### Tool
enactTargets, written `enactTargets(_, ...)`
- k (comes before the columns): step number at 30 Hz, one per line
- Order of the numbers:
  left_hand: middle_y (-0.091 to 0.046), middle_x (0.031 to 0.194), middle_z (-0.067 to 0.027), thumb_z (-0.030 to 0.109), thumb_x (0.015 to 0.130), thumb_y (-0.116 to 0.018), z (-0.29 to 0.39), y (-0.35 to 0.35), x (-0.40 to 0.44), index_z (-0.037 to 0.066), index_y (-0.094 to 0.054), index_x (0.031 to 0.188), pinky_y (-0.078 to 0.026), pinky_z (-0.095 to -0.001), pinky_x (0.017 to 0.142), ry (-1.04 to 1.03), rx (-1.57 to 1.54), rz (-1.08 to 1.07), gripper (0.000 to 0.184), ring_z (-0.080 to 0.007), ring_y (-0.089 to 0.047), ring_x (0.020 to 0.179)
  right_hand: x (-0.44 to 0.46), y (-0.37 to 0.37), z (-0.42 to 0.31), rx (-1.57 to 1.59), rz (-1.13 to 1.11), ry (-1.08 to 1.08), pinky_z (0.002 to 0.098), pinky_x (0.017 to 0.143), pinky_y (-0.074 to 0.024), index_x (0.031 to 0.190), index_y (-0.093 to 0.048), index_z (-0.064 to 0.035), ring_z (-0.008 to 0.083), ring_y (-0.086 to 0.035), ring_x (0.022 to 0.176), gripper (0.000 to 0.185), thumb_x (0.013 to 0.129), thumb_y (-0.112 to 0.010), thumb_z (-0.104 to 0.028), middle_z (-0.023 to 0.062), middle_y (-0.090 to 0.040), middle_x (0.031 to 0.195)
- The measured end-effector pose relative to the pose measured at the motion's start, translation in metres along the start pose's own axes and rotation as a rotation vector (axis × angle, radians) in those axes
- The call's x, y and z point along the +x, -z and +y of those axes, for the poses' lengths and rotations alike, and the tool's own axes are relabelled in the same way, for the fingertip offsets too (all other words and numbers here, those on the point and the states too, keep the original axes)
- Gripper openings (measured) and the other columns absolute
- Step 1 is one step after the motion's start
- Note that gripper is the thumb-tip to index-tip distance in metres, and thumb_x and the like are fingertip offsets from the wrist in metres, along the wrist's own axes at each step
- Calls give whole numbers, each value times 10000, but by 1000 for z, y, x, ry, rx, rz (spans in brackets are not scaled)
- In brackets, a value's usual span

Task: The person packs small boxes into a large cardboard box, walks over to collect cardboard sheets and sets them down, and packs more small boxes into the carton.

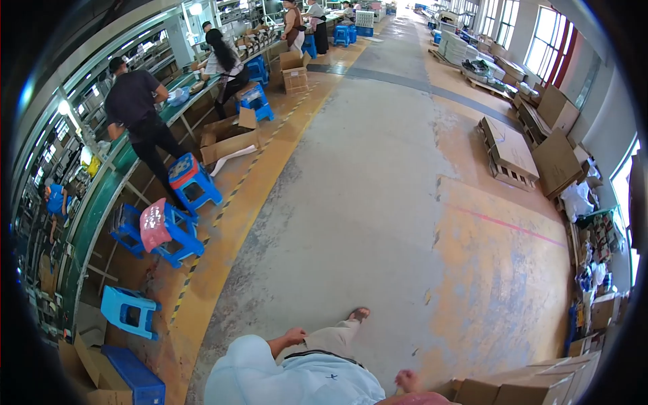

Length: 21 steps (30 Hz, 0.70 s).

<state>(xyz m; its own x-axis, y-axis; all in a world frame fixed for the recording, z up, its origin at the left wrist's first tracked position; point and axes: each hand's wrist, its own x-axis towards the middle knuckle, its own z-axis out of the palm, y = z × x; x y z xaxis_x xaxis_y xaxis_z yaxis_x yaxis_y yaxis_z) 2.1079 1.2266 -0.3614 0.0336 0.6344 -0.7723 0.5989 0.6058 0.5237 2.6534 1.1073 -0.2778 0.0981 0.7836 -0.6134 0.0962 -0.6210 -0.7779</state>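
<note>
My left hand [295,336] hangs in front of my thigh, its fingers curled closed, and nothing shows in it. Beneath it are my light trousers [331,339]. Low in the view, on the right of my light blue shirt [317,378], my right hand [407,380] is also loosely curled with no object visible. Nearest to it are brown cardboard boxes [526,385] along the bottom right. One foot [360,314] is on the grey floor [351,202] ahead of me.
Left, a long green workbench [91,216] has people standing along it. Blue stools [131,312] and an open carton [229,138] stand beside it. Right, a pallet with flat cardboard [506,145] and piled goods line the wall. Another carton [94,374] with a blue bin [135,378] is bottom left.
</note>
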Motion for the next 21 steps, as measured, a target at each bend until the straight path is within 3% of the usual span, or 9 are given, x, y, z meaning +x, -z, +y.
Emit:
enactTargets(1, -752, 798, -113, 361, 856, -632, 31, 12, 22, 100, -790, 903, -563, -443, 692, -78, 125, -20, 308, -288, -716, 704, 1, 7, -10, -58, 32, -139, 358, 647, -592, 970, -724, -37, 203, -716, 688, 100, 949, -681, -125, 116, -733, 771)
enactTargets(2, -734, 739, -101, 340, 841, -631, 61, 12, 41, 100, -783, 850, -560, -441, 668, -151, 250, -41, 284, -279, -705, 667, 23, 36, -33, -67, 33, -140, 358, 647, -592, 970, -724, -37, 203, -716, 688, 100, 949, -681, -125, 116, -733, 771)
enactTargets(4, -728, 703, -94, 316, 819, -634, 155, 32, 77, 107, -775, 805, -560, -437, 673, -99, 135, 25, 253, -273, -705, 671, 75, 72, -68, -77, 25, -124, 355, 640, -589, 962, -724, -38, 199, -713, 683, 100, 946, -682, -127, 113, -731, 766)
enactTargets(8, -766, 837, -138, 317, 831, -653, 330, 69, 171, 82, -784, 886, -569, -445, 753, -250, 226, 77, 274, -311, -729, 794, 126, 112, -116, -74, -26, -153, 350, 625, -583, 944, -724, -39, 189, -706, 673, 101, 941, -684, -131, 108, -727, 755)
enactTargets(12, -775, 951, -153, 332, 860, -666, 505, 69, 248, 69, -776, 1009, -571, -441, 825, -330, 187, 180, 321, -319, -737, 908, 219, 206, -174, -135, -66, -128, 345, 611, -576, 927, -724, -39, 180, -699, 663, 103, 936, -686, -135, 102, -723, 745)
enactTargets(16, -778, 968, -143, 328, 873, -661, 624, 16, 312, 86, -774, 1063, -574, -442, 840, -340, 136, 167, 327, -318, -740, 924, 318, 316, -204, -170, -108, -114, 340, 597, -569, 910, -724, -40, 171, -692, 652, 107, 930, -688, -139, 96, -719, 734)
enactTargets(21, -788, 1012, -145, 313, 827, -680, 708, -78, 346, 131, -809, 1015, -578, -450, 848, -265, 315, 119, 291, -337, -743, 958, 420, 472, -272, -217, -161, -88, 333, 579, -561, 889, -724, -41, 159, -683, 640, 114, 924, -691, -144, 89, -715, 721)
